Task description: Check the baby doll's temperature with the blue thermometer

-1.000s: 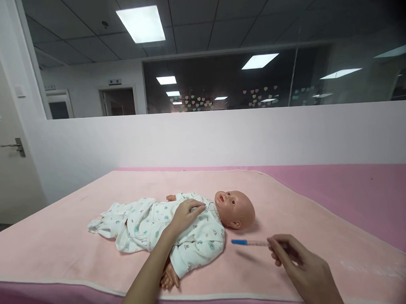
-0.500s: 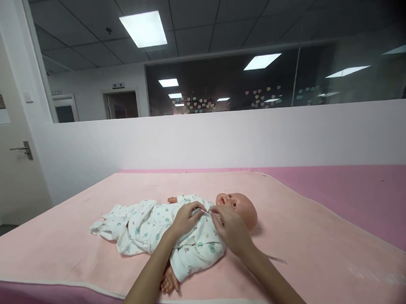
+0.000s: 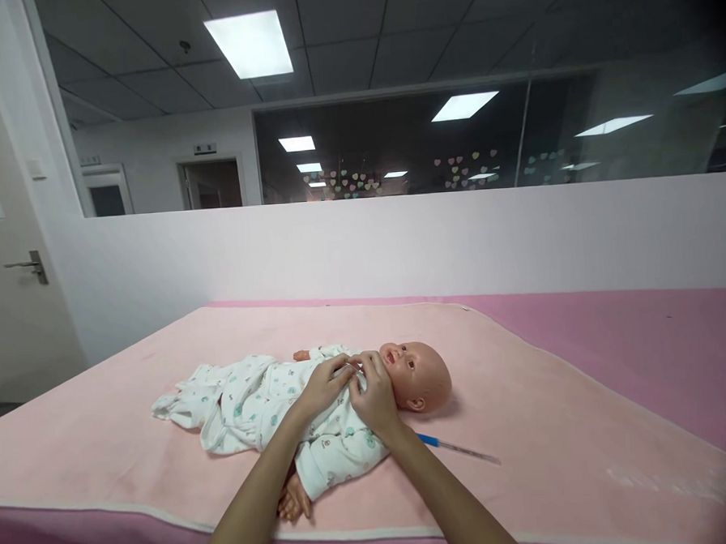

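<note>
The change is in the right hand (image 3: 374, 389): a second earlier it holds the thin rod (image 3: 466, 450) out to the side, and now it is free of it, over at the upper chest of the doll (image 3: 277, 382). The rod, perhaps a thermometer, lies on the peach sheet (image 3: 559, 424) at a slant, its blue end (image 3: 429, 440) toward the doll and its clear end toward the lower right. In this view the blue end meets the edge of the right forearm, which may cover part of it.

The left hand (image 3: 327, 383) is nearly where it is in the earlier pictures, resting on the doll's chest, so the right hand is the one that joins it. The fingertips of both hands come together just below the doll's head (image 3: 422, 376), at the neckline of the white printed outfit (image 3: 242, 404). The fingers are curled as if to pinch the cloth, but the hands hide the spot, and I cannot tell whether either one really grips fabric or only touches it.

The doll lies on its back with its head to the right, much as before, and its near sleeve (image 3: 330, 462) reaches toward the front edge of the sheet. With the rod set down, both hands seem free for the outfit, and the work looks to be at the neckline; the rod is left close beside the doll, near the right forearm
</note>
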Tool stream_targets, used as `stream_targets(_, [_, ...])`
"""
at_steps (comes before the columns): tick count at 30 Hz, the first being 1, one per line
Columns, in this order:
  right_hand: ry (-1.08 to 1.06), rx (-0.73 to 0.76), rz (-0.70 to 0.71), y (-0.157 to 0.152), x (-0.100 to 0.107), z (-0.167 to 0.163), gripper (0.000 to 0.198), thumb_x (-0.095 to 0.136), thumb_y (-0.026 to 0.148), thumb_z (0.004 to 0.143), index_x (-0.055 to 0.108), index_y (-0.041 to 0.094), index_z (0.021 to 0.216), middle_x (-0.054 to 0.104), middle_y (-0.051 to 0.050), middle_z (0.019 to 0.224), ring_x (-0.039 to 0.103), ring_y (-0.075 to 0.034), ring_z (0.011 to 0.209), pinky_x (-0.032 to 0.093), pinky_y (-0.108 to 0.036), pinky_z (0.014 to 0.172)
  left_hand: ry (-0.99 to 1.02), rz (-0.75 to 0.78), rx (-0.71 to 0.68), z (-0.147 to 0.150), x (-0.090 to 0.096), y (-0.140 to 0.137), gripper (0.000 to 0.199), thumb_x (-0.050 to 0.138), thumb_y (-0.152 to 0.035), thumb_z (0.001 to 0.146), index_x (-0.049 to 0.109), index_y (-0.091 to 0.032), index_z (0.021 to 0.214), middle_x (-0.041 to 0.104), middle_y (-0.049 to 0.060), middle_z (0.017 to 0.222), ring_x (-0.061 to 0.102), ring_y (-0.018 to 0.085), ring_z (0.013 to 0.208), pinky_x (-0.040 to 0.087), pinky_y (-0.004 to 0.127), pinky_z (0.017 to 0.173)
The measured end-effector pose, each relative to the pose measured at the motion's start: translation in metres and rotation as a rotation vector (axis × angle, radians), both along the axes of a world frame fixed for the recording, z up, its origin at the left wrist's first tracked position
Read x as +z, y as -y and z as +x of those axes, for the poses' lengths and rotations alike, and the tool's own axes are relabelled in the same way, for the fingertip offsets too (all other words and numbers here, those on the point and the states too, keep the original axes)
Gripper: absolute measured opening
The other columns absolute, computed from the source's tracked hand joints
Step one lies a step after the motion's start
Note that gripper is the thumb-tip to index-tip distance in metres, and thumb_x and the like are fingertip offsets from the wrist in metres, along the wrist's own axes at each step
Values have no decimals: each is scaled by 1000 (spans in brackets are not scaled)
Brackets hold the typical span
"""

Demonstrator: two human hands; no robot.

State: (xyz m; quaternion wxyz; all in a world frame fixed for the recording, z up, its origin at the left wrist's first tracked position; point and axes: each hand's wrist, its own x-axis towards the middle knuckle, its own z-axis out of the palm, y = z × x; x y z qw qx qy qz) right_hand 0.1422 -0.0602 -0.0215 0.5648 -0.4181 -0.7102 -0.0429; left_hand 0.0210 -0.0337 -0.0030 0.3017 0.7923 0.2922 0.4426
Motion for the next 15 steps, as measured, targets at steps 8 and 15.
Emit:
stream_targets(8, [-63,-16,-4,-3,-3,0,20,35,4,73,48,17,82,47,-5,84,45,-15,81,41,-29,73,-50,-50,19,-5,2,-3,30,52,-23,72,64,-21,100,66,2,99,58,17,94,42,29,89])
stream_targets(15, [-81,-24,-13,-3,-3,0,20,36,3,72,48,17,81,48,-5,83,45,-15,81,41,-29,73,-18,-48,57,-5,-3,-1,33,54,-22,70,63,-20,101,64,4,103,58,18,97,43,31,92])
